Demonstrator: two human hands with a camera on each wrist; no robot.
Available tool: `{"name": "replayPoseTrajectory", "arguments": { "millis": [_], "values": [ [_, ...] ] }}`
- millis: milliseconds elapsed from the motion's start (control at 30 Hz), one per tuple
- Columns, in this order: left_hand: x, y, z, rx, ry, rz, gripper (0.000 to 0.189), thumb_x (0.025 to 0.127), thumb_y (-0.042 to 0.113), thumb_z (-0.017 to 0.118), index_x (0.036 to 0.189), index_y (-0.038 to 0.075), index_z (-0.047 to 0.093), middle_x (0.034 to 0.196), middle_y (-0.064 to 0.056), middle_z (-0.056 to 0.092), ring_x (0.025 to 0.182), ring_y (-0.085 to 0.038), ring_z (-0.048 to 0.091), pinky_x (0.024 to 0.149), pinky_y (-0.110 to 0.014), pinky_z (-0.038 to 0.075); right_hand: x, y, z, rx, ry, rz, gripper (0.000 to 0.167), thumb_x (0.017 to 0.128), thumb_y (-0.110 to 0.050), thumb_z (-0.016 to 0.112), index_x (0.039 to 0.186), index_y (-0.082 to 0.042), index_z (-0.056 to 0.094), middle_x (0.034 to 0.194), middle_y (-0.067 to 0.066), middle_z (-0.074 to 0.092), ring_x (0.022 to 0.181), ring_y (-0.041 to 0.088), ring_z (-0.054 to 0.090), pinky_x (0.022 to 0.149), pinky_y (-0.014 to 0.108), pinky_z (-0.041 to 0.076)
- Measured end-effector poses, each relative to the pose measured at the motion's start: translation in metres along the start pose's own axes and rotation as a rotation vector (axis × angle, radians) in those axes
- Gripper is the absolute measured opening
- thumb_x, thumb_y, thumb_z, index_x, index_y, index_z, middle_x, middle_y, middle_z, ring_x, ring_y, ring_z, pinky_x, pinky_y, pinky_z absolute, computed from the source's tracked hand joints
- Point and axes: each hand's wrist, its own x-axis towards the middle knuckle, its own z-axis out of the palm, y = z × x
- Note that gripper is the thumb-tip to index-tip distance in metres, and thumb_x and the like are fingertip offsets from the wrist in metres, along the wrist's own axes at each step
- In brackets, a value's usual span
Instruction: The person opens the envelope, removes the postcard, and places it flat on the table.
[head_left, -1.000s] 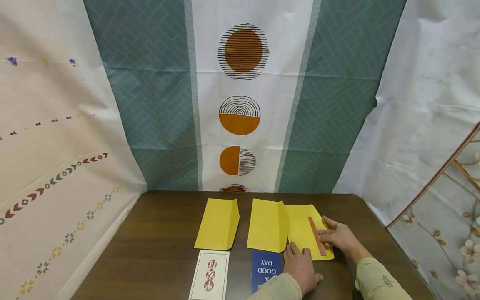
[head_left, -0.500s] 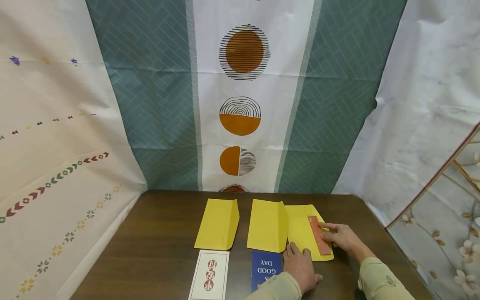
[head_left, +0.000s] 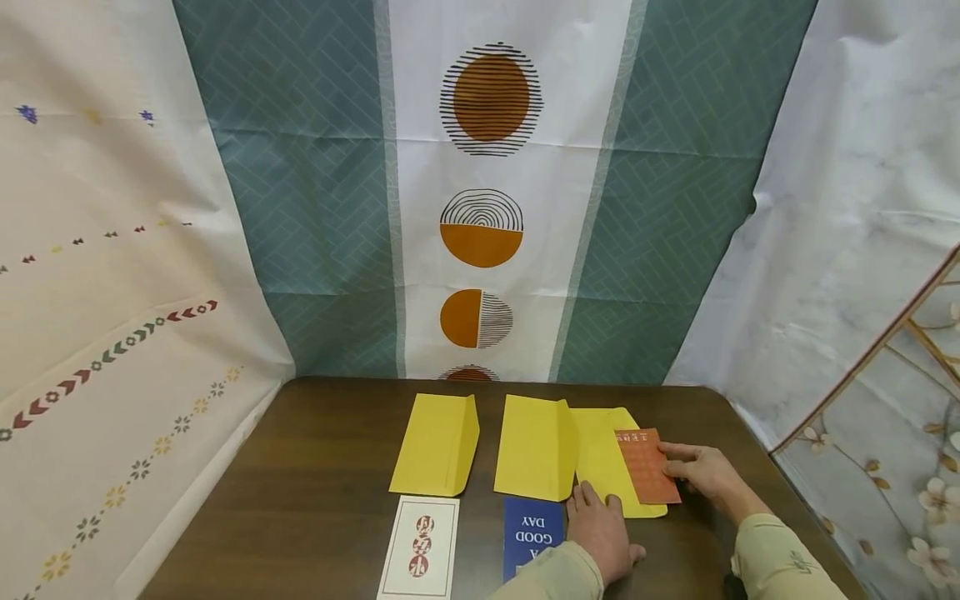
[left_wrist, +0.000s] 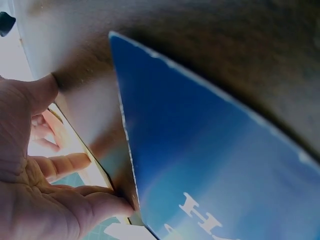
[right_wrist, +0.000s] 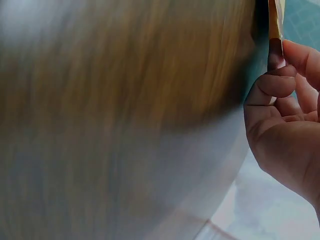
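Observation:
My right hand [head_left: 707, 477] pinches the right edge of an orange-red card [head_left: 647, 467] with pale printing. Part of that card lies over the rightmost yellow envelope [head_left: 603, 454] and sticks out past its right side; its left end may be inside. In the right wrist view the fingers [right_wrist: 277, 85] and thumb close on the thin edge. My left hand [head_left: 600, 533] lies flat by the envelope's near edge, fingertips touching it. Beside that hand is a blue card [head_left: 531, 533] with white lettering, partly hidden by the sleeve; its corner fills much of the left wrist view.
Two more yellow envelopes lie to the left, one in the middle [head_left: 528, 450] overlapping the rightmost one and one farther left [head_left: 431, 446]. A white card [head_left: 418, 546] with red round prints lies before the left one. Hung cloth [head_left: 322, 250] borders the dark wooden table [head_left: 300, 500].
My right hand has moved right, drawing the orange-red card along, so a narrow strip has become a wide piece with printing showing. My left hand has stayed in place.

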Motion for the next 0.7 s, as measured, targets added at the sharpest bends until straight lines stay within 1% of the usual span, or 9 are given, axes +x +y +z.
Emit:
{"name": "replayPoseTrajectory", "arguments": {
  "millis": [67,167,267,367,433,500,567,600,700],
  "values": [
    [0.000,0.000,-0.001,0.006,0.001,-0.006,0.079,0.085,0.074,0.075,0.148,0.030,0.059,0.163,-0.010,0.051,0.151,-0.027,0.051,0.122,-0.040,0.045,-0.001,0.004,-0.008,-0.008,-0.006,0.005,0.061,0.100,-0.025,0.074,0.153,-0.002,0.056,0.138,0.025,0.064,0.090,0.023,0.055,0.072,0.035,0.048],
    [0.000,0.000,-0.002,0.010,0.006,-0.011,0.078,0.085,0.073,0.076,0.148,0.030,0.060,0.162,-0.010,0.052,0.151,-0.027,0.052,0.122,-0.039,0.045,-0.004,0.011,-0.018,-0.019,0.003,0.020,0.061,0.100,-0.027,0.075,0.153,-0.003,0.056,0.139,0.024,0.067,0.093,0.022,0.057,0.074,0.035,0.049],
    [-0.001,0.001,-0.002,0.017,0.011,-0.010,0.077,0.084,0.073,0.076,0.147,0.030,0.061,0.162,-0.010,0.053,0.150,-0.026,0.053,0.122,-0.039,0.046,-0.008,0.019,-0.026,-0.027,0.005,0.018,0.061,0.101,-0.027,0.074,0.153,-0.002,0.055,0.127,0.017,0.075,0.089,0.019,0.059,0.073,0.035,0.048],
    [-0.001,0.001,-0.003,0.025,0.015,-0.008,0.078,0.084,0.074,0.076,0.147,0.030,0.061,0.162,-0.009,0.052,0.150,-0.026,0.053,0.121,-0.038,0.046,-0.011,0.023,-0.033,-0.005,0.016,0.030,0.063,0.100,-0.026,0.075,0.154,-0.002,0.054,0.113,0.008,0.078,0.074,0.015,0.055,0.069,0.034,0.047],
    [-0.002,0.000,-0.003,0.031,0.016,-0.005,0.079,0.085,0.075,0.075,0.147,0.030,0.060,0.162,-0.009,0.052,0.150,-0.026,0.052,0.121,-0.038,0.046,-0.013,0.025,-0.038,0.006,0.016,0.028,0.064,0.101,-0.026,0.074,0.156,-0.001,0.052,0.108,0.005,0.078,0.068,0.016,0.050,0.067,0.035,0.045],
    [-0.002,0.000,-0.003,0.039,0.019,-0.004,0.079,0.085,0.075,0.075,0.148,0.030,0.060,0.162,-0.009,0.052,0.150,-0.026,0.052,0.121,-0.038,0.046,-0.014,0.026,-0.041,0.018,0.026,0.041,0.064,0.101,-0.026,0.074,0.156,-0.002,0.051,0.108,0.004,0.079,0.065,0.016,0.048,0.067,0.034,0.045],
    [-0.002,0.000,-0.002,0.048,0.024,-0.005,0.079,0.085,0.076,0.074,0.147,0.031,0.060,0.162,-0.009,0.052,0.150,-0.026,0.052,0.121,-0.037,0.046,-0.015,0.027,-0.043,0.010,0.037,0.040,0.064,0.101,-0.025,0.074,0.156,-0.001,0.051,0.110,0.005,0.077,0.067,0.017,0.050,0.066,0.034,0.045],
    [-0.002,0.000,-0.001,0.053,0.027,-0.005,0.079,0.084,0.077,0.074,0.147,0.031,0.060,0.162,-0.009,0.052,0.150,-0.025,0.052,0.121,-0.037,0.046,-0.016,0.028,-0.045,0.004,0.041,0.042,0.064,0.101,-0.024,0.074,0.155,0.000,0.051,0.108,0.003,0.076,0.068,0.017,0.050,0.067,0.034,0.045],
    [-0.002,0.001,-0.001,0.059,0.030,-0.006,0.079,0.084,0.077,0.073,0.147,0.031,0.060,0.162,-0.009,0.052,0.151,-0.025,0.052,0.121,-0.037,0.046,-0.015,0.031,-0.050,-0.003,0.047,0.055,0.063,0.100,-0.025,0.075,0.154,-0.002,0.053,0.110,0.003,0.075,0.076,0.019,0.054,0.070,0.034,0.047]
  ]
}}
